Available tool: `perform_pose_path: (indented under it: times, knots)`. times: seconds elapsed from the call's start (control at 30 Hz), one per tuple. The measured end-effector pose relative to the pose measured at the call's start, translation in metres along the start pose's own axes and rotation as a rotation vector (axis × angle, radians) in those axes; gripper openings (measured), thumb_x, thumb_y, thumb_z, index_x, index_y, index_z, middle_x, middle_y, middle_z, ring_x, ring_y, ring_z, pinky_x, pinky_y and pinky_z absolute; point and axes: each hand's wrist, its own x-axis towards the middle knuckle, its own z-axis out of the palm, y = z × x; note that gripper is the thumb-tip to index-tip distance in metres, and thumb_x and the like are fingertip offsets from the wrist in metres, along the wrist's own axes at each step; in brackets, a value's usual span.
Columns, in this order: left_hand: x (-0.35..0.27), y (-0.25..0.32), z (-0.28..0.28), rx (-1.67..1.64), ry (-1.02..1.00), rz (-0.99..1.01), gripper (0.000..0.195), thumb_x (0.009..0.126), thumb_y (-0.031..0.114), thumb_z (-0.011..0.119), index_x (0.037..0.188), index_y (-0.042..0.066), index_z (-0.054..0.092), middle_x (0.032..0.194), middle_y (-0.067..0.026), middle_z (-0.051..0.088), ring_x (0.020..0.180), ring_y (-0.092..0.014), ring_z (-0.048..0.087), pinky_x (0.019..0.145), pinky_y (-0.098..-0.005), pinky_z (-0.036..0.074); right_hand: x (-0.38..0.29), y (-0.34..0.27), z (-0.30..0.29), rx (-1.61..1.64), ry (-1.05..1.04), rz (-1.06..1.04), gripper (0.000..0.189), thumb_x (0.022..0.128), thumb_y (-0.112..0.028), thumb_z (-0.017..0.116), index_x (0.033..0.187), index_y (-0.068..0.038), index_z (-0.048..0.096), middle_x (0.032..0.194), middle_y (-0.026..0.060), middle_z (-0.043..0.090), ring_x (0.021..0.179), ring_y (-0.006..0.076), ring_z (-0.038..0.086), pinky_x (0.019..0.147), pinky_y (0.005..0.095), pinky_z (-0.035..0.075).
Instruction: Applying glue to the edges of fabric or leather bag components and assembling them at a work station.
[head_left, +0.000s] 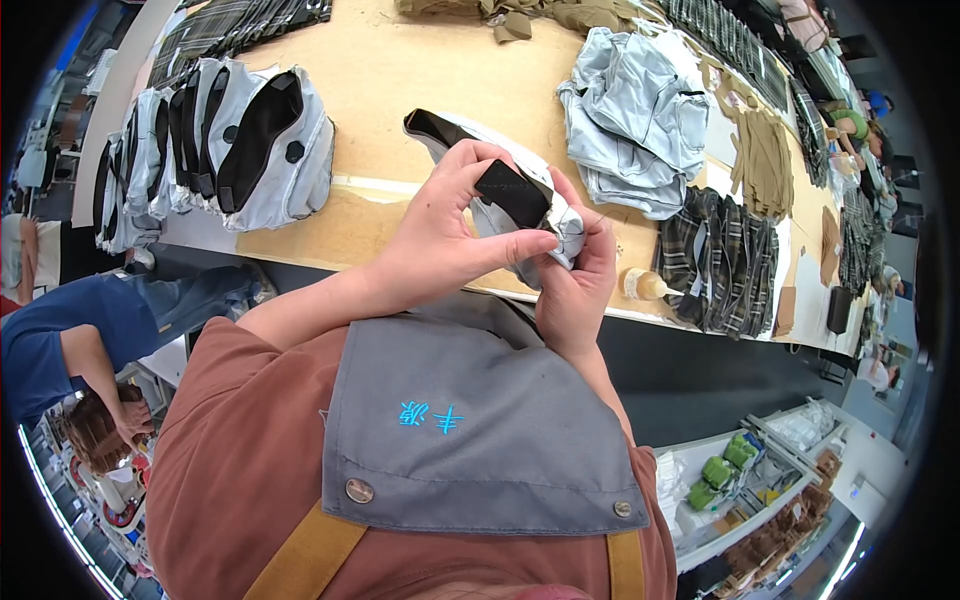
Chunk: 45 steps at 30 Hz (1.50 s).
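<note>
Both my hands hold one light grey-blue fabric piece (517, 154) with a black lining, just above the table's near edge. My left hand (457, 217) pinches a black flap or strip (514, 193) of it between thumb and fingers. On the right, my right hand (581, 255) grips the bunched pale edge of the same piece, thumb and fingers close to the left thumb tip. The far end of the piece, showing its dark inside, reaches up and left over the table. Part of its underside is hidden by my hands.
Similar grey-blue pieces with black linings (277, 150) stand in a row at left. A pile of grey-blue fabric (637, 120) lies at right, near plaid fabric pieces (720, 262), tan strips (761, 161) and a nozzle bottle (645, 285). A person in blue (82, 337) is at far left.
</note>
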Motion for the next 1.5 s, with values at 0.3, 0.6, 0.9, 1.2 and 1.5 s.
perform_pose_path:
  times: [0.3, 0.6, 0.9, 1.2, 1.5]
  knots:
    - [0.000, -0.004, 0.001, -0.069, 0.030, -0.062, 0.028, 0.079, 0.012, 0.066, 0.101, 0.005, 0.050, 0.104, -0.0028, 0.045, 0.101, -0.012, 0.046, 0.091, -0.0271, 0.034, 0.001, -0.002, 0.003, -0.025, 0.025, 0.035, 0.022, 0.081, 0.006, 0.055, 0.100, -0.002, 0.047, 0.136, 0.0159, 0.039, 0.110, 0.0140, 0.049, 0.083, 0.0242, 0.045]
    - [0.004, -0.007, 0.001, -0.057, 0.016, -0.065, 0.030, 0.081, 0.011, 0.063, 0.106, 0.005, 0.048, 0.102, -0.0017, 0.045, 0.099, -0.011, 0.046, 0.090, -0.0262, 0.034, 0.005, 0.001, 0.001, -0.012, 0.035, 0.045, 0.022, 0.081, 0.004, 0.056, 0.100, -0.001, 0.047, 0.134, 0.0165, 0.042, 0.113, 0.0163, 0.047, 0.090, 0.0271, 0.041]
    - [0.010, -0.005, 0.004, -0.054, 0.008, -0.103, 0.033, 0.077, 0.011, 0.068, 0.103, 0.006, 0.049, 0.101, -0.0014, 0.047, 0.099, -0.011, 0.048, 0.089, -0.0267, 0.036, 0.006, 0.003, -0.001, 0.029, 0.048, 0.075, 0.020, 0.082, 0.003, 0.057, 0.099, -0.001, 0.047, 0.134, 0.0151, 0.042, 0.112, 0.0149, 0.048, 0.089, 0.0264, 0.042]
    - [0.013, -0.004, 0.003, -0.073, 0.007, -0.117, 0.028, 0.081, 0.010, 0.064, 0.104, 0.004, 0.049, 0.099, -0.0016, 0.047, 0.097, -0.010, 0.049, 0.087, -0.0256, 0.037, 0.009, 0.004, -0.002, 0.021, 0.061, 0.086, 0.020, 0.081, 0.003, 0.058, 0.098, -0.001, 0.048, 0.133, 0.0132, 0.044, 0.112, 0.0146, 0.048, 0.091, 0.0270, 0.041]
    - [0.015, -0.018, 0.003, -0.022, 0.014, -0.102, 0.027, 0.082, 0.008, 0.060, 0.106, 0.003, 0.048, 0.102, -0.0029, 0.048, 0.097, -0.010, 0.049, 0.087, -0.0252, 0.037, 0.012, 0.003, 0.001, 0.129, 0.106, 0.162, 0.024, 0.080, 0.007, 0.056, 0.101, -0.001, 0.048, 0.131, 0.0150, 0.045, 0.115, 0.0169, 0.048, 0.096, 0.0302, 0.039]
